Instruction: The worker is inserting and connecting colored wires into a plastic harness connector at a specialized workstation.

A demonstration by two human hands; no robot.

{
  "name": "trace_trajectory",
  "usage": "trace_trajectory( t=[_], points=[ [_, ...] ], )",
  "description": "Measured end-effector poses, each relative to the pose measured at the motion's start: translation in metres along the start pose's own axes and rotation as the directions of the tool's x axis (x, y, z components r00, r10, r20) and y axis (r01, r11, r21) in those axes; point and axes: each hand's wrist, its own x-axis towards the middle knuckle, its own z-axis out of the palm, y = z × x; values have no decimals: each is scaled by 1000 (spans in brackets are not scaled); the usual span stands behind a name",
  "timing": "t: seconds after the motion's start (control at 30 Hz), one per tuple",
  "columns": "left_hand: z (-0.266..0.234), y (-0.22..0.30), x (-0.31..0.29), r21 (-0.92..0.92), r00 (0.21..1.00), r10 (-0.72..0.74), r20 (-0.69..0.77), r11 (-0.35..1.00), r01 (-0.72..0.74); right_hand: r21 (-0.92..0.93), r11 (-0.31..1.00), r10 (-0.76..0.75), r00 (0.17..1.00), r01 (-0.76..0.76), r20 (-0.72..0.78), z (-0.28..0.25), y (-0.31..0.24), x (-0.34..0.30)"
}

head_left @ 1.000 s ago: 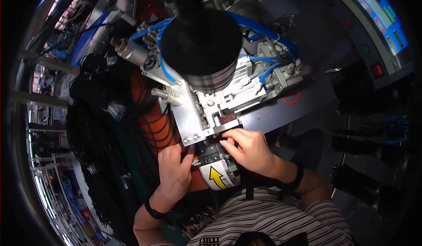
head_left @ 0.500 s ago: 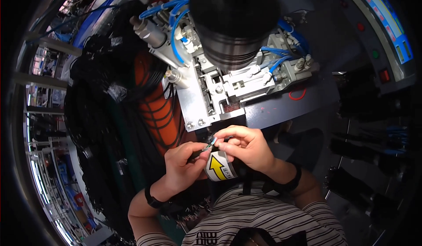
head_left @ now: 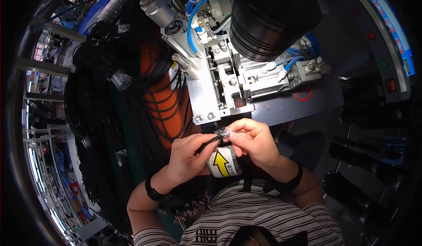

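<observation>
A thin black cable (head_left: 208,143) runs between the fingers of my left hand (head_left: 187,156), whose thumb and forefinger pinch it close to its end. Small light-coloured wires (head_left: 226,134) stick out of that end. On these wires the thumb and forefinger of my right hand (head_left: 257,144) are closed, and the tips of both hands nearly meet. Both hands are just in front of the metal machine (head_left: 259,85), above a white label with a yellow arrow (head_left: 222,163). My fingers hide part of the wires.
A black ribbed cylinder (head_left: 268,24) overhangs the machine, with blue air hoses (head_left: 191,30) beside it. Bundles of black cable (head_left: 103,65) hang at the left by an orange surface (head_left: 151,96). A control panel with a screen (head_left: 391,26) is at the far right.
The view has shifted, so the machine appears further right. My hands have moved slightly up and right in the picture, and more black cable shows at my left fingertips. Both pinches remain.
</observation>
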Motion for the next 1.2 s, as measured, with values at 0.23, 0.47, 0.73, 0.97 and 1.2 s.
trace_trajectory(
  t=[0.23,0.47,0.73,0.97,1.2],
  points=[
    [-2,4,0,483,864,473,176,723,-494,164,964,183,969,-210,164,-8,-10,2],
    [1,2,5,386,930,338,141,846,-366,-316,841,-431,896,440,102,2,6,-5],
    [-1,4,4,388,961,233,151,880,-275,-485,764,-422,898,426,124,-1,-6,-8],
    [7,-6,3,259,971,215,101,937,-235,-580,699,-422,896,418,138,-5,-8,-5],
    [7,-3,3,206,987,121,101,968,-140,-619,663,-434,890,421,141,-4,-14,-1]
  ],
)
